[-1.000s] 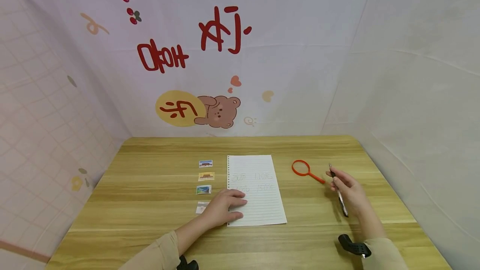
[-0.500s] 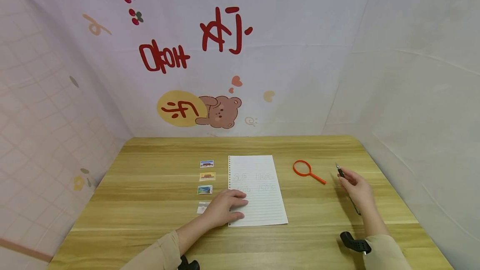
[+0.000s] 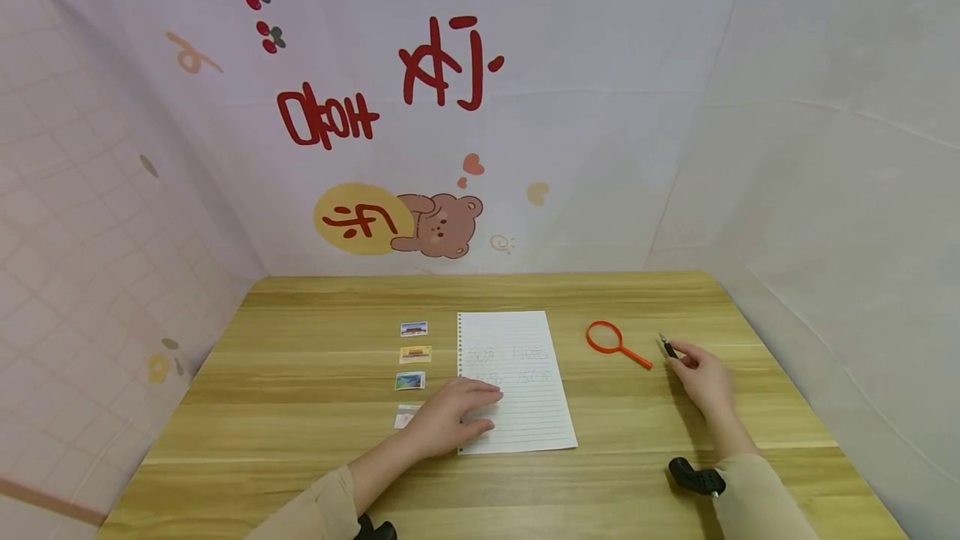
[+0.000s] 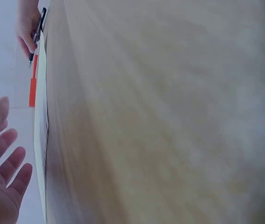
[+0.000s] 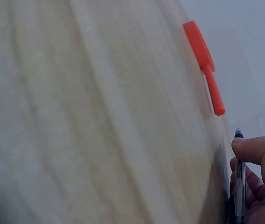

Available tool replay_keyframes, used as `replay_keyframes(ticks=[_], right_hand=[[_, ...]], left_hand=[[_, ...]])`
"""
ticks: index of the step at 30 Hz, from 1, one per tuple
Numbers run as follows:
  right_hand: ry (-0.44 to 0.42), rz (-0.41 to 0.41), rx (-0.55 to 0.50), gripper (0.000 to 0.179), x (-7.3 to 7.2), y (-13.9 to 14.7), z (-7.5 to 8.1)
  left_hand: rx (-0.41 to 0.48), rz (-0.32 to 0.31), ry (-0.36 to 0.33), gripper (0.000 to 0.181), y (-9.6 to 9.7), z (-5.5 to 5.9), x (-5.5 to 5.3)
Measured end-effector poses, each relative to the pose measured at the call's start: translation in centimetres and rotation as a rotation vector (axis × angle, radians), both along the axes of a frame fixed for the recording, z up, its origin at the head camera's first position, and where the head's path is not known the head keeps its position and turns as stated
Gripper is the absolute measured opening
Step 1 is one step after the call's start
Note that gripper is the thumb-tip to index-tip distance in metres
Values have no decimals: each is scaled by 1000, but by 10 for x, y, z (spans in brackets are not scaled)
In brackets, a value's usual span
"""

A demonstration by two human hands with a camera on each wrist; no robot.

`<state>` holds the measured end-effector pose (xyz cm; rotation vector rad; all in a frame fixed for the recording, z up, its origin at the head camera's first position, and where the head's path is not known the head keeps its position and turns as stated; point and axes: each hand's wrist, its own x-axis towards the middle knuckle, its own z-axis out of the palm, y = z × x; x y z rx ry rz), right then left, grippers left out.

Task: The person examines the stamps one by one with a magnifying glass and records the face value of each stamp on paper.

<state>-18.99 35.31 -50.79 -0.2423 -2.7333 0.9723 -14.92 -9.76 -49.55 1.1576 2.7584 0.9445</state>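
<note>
In the head view my left hand (image 3: 450, 417) rests on the left side of a lined sheet of paper (image 3: 517, 427), fingers extended and spread. Faint handwriting runs across the middle of the sheet. My right hand (image 3: 705, 386) pinches a black pen (image 3: 670, 348) between thumb and fingers over the table's right side, its tip pointing away from me. The right wrist view shows the pen's clear barrel (image 5: 240, 172) under the thumb. A red magnifying glass (image 3: 636, 357) lies just left of that hand.
Several small stamps, among them a yellow one (image 3: 416, 354), lie in a column left of the paper; the nearest is partly covered by the left hand. The wooden table (image 3: 300, 407) meets printed cloth walls (image 3: 585, 148) at the back and sides.
My right hand shifted right with the pen, then back left toward the magnifying glass handle, and the pen's slant changed. My left hand stays on the paper almost unmoved.
</note>
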Motion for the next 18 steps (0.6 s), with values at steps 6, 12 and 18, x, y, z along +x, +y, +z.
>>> replay_keyframes(ticks=[6,12,18], right_hand=[[17,-21,38,34,-3,-3,-9],[29,-44,58,31,-5,-6,-13],[28,-46,7,33,-4,-4,-12]], left_hand=[[22,8,4,42,-4,6,4],[70,51,42,43,-9,7,5],[111,108,90,42,-15,8,7]])
